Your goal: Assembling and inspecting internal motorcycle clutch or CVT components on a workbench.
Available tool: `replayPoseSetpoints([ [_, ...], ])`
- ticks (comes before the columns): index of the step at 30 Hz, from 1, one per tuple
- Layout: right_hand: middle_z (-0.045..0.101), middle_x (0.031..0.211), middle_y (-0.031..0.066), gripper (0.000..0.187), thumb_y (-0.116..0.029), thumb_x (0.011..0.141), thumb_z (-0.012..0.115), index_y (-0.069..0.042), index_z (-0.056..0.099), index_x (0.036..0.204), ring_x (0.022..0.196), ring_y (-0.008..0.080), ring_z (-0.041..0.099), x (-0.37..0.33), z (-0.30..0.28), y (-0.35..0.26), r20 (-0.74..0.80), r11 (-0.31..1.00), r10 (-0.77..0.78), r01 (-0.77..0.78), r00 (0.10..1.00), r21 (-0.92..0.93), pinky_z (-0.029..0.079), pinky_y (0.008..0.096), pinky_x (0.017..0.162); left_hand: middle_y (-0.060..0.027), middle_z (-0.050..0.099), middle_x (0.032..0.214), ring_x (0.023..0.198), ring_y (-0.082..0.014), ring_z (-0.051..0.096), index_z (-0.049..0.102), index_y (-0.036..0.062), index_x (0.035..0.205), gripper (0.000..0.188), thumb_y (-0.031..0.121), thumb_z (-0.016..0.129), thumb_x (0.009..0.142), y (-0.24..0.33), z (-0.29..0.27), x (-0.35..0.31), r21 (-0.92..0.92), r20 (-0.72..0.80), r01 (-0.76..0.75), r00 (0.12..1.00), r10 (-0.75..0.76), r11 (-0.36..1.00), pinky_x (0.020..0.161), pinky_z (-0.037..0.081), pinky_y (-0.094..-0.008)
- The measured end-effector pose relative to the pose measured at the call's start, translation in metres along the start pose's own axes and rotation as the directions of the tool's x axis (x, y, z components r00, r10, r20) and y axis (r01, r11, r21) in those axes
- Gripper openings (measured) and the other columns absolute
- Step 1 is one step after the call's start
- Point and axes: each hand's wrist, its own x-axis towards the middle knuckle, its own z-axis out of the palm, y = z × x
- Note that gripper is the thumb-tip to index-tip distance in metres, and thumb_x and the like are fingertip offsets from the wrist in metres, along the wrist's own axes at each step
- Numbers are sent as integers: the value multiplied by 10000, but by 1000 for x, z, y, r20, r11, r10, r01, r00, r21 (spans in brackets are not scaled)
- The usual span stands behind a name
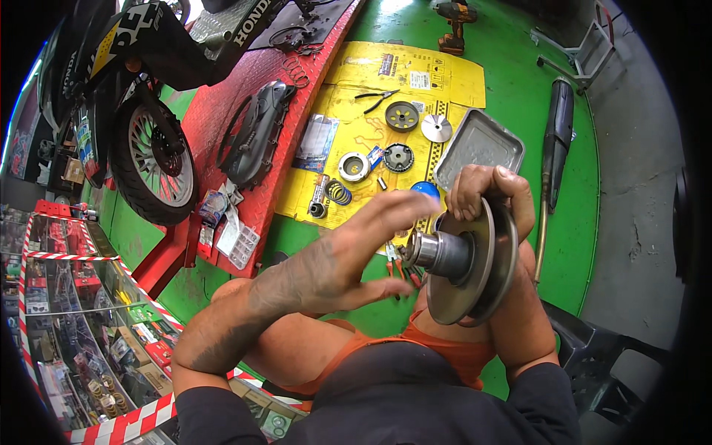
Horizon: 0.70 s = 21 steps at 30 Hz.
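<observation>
Pulley assembly [466, 259], metal, two discs on a hub: held upright above the person's knees, right hand [489, 194] in closed grip on the disc rim. Left hand [348, 256] open, fingers spread, just beside the hub. Yellow cardboard sheet [404, 96] on green floor [519, 67] carries loose parts and a metal tray [480, 147].

metal tray [480, 145] and pliers [377, 97] on yellow cardboard [452, 78].

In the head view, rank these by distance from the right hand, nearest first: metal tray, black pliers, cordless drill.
From the right hand, which grips the pulley assembly:
1. Metal tray, on the floor just beyond the fingers.
2. Black pliers, farther off on the yellow cardboard, toward the left.
3. Cordless drill, farthest, at the cardboard's far edge.
</observation>
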Motion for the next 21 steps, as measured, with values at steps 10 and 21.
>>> replayPoseSetpoints([
  [10,478,558,57,512,-338,993,340,-75,531,598,561,154,410,0,1,2,10,999,-20,21,1000,-47,374,280,620,-137,609,1229,971,-178,583,550,4,1383,613,52,782,817,8,-8,7,11,111,203,973,-203,979,831,498,-331],
  [21,477,558,60,498,-323,993,353,-73,528,599,551,154,404,-1,2,3,9,999,-41,41,999,-17,380,278,609,-124,611,1222,877,-165,595,510,-8,1410,642,21,748,814,-5,-9,-2,56,31,153,987,-155,987,735,485,-270],
])
